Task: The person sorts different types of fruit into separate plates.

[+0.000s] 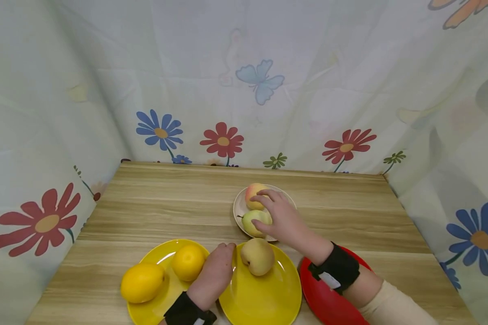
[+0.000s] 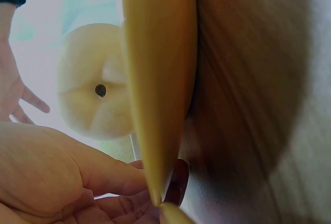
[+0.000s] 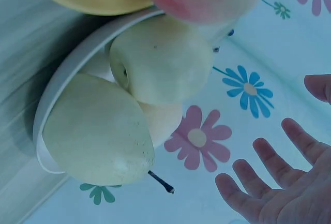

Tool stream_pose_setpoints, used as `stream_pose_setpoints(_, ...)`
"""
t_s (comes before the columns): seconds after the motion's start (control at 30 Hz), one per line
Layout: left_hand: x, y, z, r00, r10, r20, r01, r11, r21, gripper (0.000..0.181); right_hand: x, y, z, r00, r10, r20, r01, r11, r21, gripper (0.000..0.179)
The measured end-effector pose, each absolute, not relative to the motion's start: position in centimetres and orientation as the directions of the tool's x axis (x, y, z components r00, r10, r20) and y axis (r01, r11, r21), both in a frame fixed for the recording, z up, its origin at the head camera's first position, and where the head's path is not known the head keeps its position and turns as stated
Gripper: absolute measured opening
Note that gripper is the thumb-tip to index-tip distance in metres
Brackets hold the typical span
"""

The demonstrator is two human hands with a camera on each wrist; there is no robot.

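My left hand (image 1: 217, 273) pinches the rim of the middle yellow plate (image 1: 264, 304) between thumb and fingers; the left wrist view shows the plate (image 2: 160, 79) edge-on. A round tan pear (image 1: 257, 256) sits on that plate, its dimple facing the left wrist camera. Over the white bowl (image 1: 237, 205) at the back, my right hand (image 1: 282, 216) has its fingers spread, holding nothing. Below it lie a green pear (image 1: 254, 222) and a red-yellow peach (image 1: 255, 195). In the right wrist view the fingers stand apart from the stemmed pear (image 3: 98, 131) and a second pale green fruit (image 3: 163, 61).
At left a second yellow plate (image 1: 136, 311) bears a lemon (image 1: 142, 283) and a round orange-yellow fruit (image 1: 188, 262). A red plate (image 1: 325, 293) lies under the right forearm. Flowered cloth (image 1: 187, 67) hangs behind and beside the wooden table (image 1: 166, 194).
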State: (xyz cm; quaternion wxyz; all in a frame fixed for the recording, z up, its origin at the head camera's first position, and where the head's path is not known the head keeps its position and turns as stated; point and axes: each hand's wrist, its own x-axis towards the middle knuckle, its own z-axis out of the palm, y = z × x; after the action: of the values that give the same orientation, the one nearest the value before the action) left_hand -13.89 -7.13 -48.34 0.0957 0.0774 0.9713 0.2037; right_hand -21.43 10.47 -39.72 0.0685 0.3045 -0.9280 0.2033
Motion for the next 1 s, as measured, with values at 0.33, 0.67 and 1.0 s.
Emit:
stream_pose_setpoints(0.33, -14.0, -7.2, -48.5, -0.968, 0.193, -0.163, 0.106, 0.895, 0.433, 0.021, -23.4, 9.8, -39.0, -0.854, -0.476, 0.211, -0.520, 0.760, -0.389, 0.048)
stream_pose_setpoints(0.67, -14.1, -7.3, -48.7, -0.970, 0.197, -0.142, 0.120, 0.898, 0.423, 0.019, -25.8, 9.0, -39.0, -0.873, -0.448, 0.191, -0.485, 0.761, -0.431, 0.050)
stream_pose_setpoints(1.0, -14.1, -7.2, -48.7, -0.969, 0.185, -0.161, 0.102, 0.902, 0.419, 0.024, -28.3, 8.2, -39.6, -0.910, -0.394, 0.128, -0.408, 0.796, -0.447, 0.053)
